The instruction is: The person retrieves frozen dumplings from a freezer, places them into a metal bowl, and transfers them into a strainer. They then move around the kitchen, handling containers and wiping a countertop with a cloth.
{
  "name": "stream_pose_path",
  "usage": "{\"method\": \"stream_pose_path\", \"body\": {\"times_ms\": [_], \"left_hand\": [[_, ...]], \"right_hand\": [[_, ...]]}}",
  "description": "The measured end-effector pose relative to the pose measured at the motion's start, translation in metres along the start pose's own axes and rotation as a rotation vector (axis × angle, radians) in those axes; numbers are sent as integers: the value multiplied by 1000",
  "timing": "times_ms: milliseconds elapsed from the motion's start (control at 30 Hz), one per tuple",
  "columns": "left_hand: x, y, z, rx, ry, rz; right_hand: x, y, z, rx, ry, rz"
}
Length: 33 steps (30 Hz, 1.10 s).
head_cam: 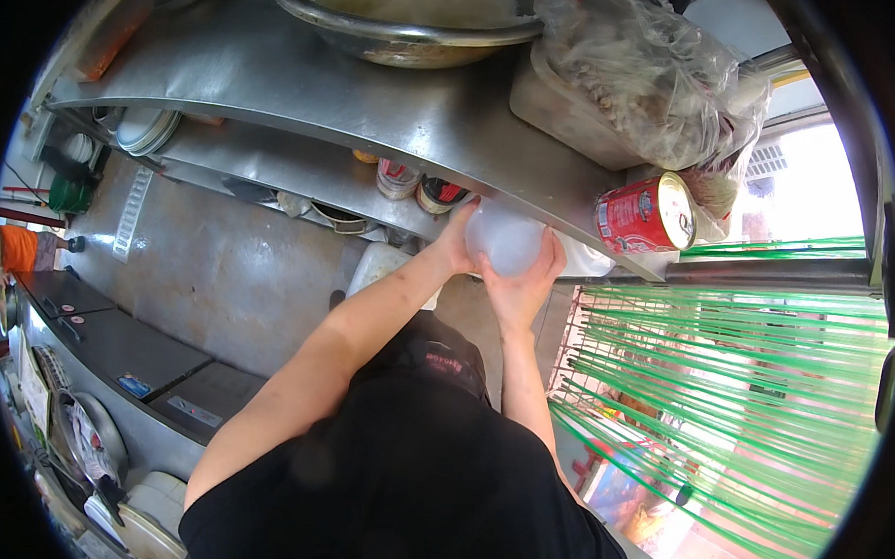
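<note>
Between my two hands is a translucent white round plastic container point(504, 238), just below the front edge of the steel worktop point(382, 112). My left hand point(457, 242) grips its left side, fingers partly hidden behind it. My right hand point(523, 277) holds it from the near side and the right. Its contents cannot be made out. Beyond my left hand, on the lower steel shelf point(266, 162), are a dark-labelled jar point(439, 195) and a clear jar with a red label point(397, 179). A white surface point(583, 260) shows partly behind my right hand.
On the worktop are a large metal basin point(424, 47), a plastic-wrapped tub point(574, 105) and a red can point(641, 215) at the edge. A pale bin point(379, 267) stands below. Green strip curtain point(716, 344) hangs right; a person in orange point(18, 249) is far left.
</note>
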<state>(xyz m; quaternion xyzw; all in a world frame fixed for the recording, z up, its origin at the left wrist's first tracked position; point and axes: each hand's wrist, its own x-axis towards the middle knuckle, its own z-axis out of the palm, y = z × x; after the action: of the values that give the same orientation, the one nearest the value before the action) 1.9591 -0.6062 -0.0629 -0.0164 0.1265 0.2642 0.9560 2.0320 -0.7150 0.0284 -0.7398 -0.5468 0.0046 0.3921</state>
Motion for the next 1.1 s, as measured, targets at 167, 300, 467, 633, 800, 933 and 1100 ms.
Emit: {"method": "stream_pose_path", "body": {"times_ms": [167, 300, 467, 633, 800, 933, 1100], "left_hand": [[25, -1, -46, 15, -134, 9], [4, -2, -13, 34, -32, -5], [3, 6, 1, 37, -91, 0], [31, 6, -32, 52, -138, 33], [40, 10, -43, 50, -30, -46], [27, 10, -60, 704, 618, 655], [-37, 11, 10, 909, 240, 644]], "right_hand": [[-6, -7, -13, 25, 10, -25], [-13, -4, -19, 3, 49, -14], [-22, -4, -36, 47, 112, -17], [-18, -2, -31, 19, 122, -13], [-20, -4, -27, 1, 135, 2], [-18, -6, -23, 9, 145, 5], [-19, -7, -24, 27, 157, 28]]}}
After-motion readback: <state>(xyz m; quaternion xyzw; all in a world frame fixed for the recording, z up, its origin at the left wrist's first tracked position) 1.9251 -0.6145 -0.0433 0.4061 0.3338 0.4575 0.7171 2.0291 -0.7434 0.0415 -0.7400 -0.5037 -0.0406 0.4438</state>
